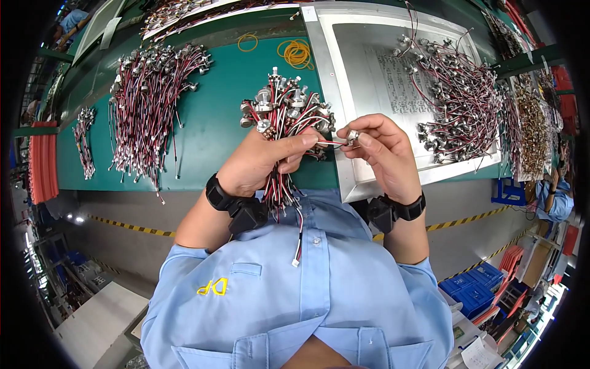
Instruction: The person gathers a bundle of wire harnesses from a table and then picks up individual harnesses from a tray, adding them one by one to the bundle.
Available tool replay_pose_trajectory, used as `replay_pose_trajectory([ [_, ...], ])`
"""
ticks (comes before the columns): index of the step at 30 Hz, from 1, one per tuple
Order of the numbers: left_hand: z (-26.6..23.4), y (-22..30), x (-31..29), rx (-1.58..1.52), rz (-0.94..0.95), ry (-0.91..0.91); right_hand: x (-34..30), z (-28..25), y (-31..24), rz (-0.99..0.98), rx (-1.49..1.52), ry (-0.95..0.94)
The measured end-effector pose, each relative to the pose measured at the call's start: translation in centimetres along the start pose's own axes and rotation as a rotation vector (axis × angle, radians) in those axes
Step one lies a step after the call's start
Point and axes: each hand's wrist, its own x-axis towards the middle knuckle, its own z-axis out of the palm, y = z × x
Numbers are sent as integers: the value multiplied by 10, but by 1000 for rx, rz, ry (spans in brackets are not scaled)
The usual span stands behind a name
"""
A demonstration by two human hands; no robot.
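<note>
My left hand (270,154) is closed round a thick bundle of wired potentiometers (286,111), their metal shafts and round bodies fanned out above the fist. Red, black and white wires hang below it, and one longer lead ends in a white plug (295,262). Between the thumb and fingers of my right hand (387,154) is a single potentiometer (352,136). Its wires run left to my left thumb and forefinger, which pinch them. Both hands are above the near edge of the green bench, beside the white-framed tray.
A white-framed tray (344,92) holds a heap of wired potentiometers (461,98) at right. More wired bundles (147,111) lie on the green mat (221,123) at left, with a small bunch (84,141) farther left. Yellow rubber bands (296,54) lie at the back.
</note>
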Motion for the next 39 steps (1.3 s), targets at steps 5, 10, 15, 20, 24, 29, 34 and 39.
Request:
replay_pose_trajectory([
  [5,6,13,3,-31,8,-35,-3,-12,-14,104,-121,-49],
  [10,5,23,12,-36,-20,-92,-4,-11,-32,152,-553,31],
  [15,5,19,24,100,18,-135,8,22,-63,-292,-1000,130],
  [20,12,3,35,212,242,-21,37,47,-48,-464,-979,-162],
  [24,5,5,33,280,292,-56,43,41,-47,-407,-931,-197],
  [29,-1,14,30,26,68,-80,30,8,-45,-99,-355,105],
  [34,-3,16,34,-79,-32,-134,29,-9,-38,45,-115,101],
  [39,1,22,34,-20,-30,-55,30,-8,-33,138,133,-22],
])
